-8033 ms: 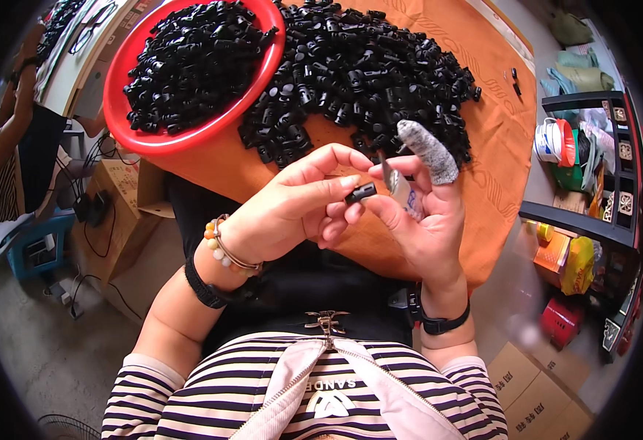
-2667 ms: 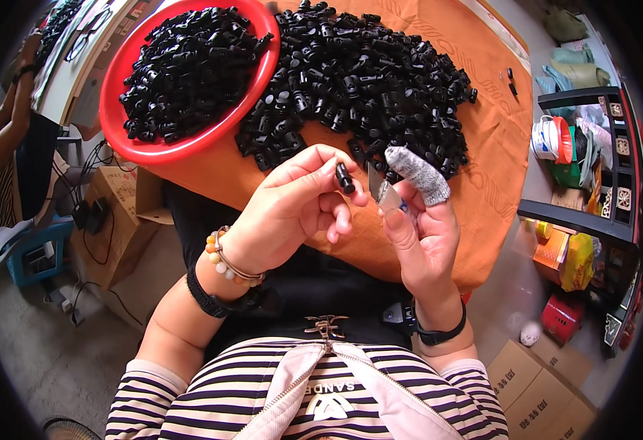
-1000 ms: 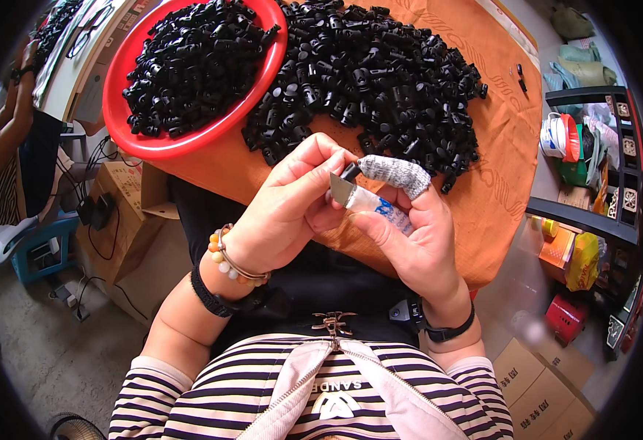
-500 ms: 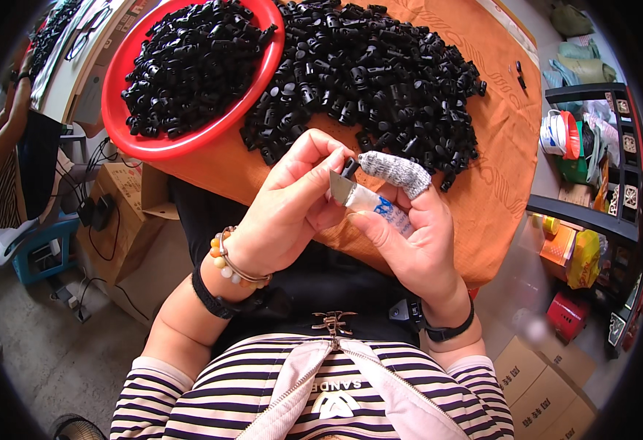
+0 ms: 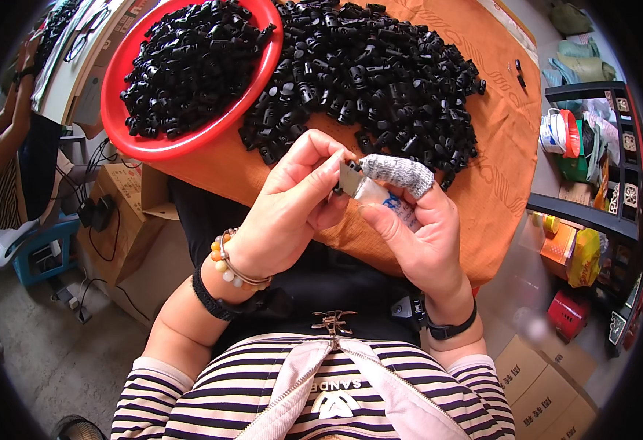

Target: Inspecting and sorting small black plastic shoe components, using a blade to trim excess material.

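My left hand [image 5: 286, 196] pinches a small black plastic part [image 5: 353, 166] between thumb and fingertips, over the front of the table. In my right hand [image 5: 430, 238] is a short knife, its handle wrapped in white with blue marks [image 5: 373, 193]. The knife's flat metal blade [image 5: 350, 179] lies right at the black part, close to my left fingertips. A grey knitted cover [image 5: 398, 172] sleeves my right index finger. Beyond both hands spreads a heap of similar black plastic parts [image 5: 380, 81]. My left fingers hide most of the held part.
An orange cloth [image 5: 494, 191] covers the table. At its left stands a red basin [image 5: 119, 128] full of black parts. Two loose pieces [image 5: 519, 73] lie far right. A cardboard box [image 5: 127, 213] and another person's arm [image 5: 17, 125] are at left, a black rack [image 5: 585, 213] at right.
The blade has shifted slightly up and right, and now stands more squarely against the black part. My right hand has turned a little; my left hand keeps its place.
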`<state>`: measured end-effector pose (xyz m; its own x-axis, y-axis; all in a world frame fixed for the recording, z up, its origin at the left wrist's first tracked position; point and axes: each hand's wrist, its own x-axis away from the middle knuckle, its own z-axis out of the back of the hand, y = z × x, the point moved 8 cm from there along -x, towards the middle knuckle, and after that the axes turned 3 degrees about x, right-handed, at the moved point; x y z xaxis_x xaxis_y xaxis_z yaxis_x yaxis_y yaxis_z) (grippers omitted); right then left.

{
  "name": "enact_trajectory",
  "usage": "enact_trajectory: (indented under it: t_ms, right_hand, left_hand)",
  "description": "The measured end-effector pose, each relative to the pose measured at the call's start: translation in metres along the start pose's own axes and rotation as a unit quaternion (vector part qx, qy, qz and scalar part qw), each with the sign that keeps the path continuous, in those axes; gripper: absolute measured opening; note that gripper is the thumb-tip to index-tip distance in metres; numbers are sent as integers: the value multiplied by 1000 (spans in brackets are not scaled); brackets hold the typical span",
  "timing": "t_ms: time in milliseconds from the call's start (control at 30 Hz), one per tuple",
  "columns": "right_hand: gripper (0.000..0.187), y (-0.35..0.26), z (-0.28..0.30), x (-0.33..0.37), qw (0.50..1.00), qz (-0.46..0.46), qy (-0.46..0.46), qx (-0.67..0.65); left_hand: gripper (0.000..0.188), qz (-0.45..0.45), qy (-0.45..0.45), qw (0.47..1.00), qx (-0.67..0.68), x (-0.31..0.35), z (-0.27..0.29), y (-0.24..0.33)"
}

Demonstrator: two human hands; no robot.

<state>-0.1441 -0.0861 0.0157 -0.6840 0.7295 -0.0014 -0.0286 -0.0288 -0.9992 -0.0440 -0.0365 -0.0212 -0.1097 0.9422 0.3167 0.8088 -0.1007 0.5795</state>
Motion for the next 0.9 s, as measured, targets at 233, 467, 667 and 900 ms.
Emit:
enact_trajectory:
  t_ms: [233, 467, 667, 900]
  right_hand:
    - [37, 1, -3, 2, 999, -26, -12, 15]
    - [36, 2, -4, 1, 1000, -18, -16, -7]
    - [37, -2, 0, -1, 1000, 1, -6, 10]
    - [38, 2, -3, 2, 1000, -16, -20, 16]
  left_hand:
    - [7, -5, 3, 1000, -7, 0, 1, 2]
    - [7, -24, -3, 999, -25, 0, 1, 4]
    - [9, 5, 4, 1000, 19, 0, 2, -1]
    - [11, 33, -36, 998, 45, 0, -3, 0]
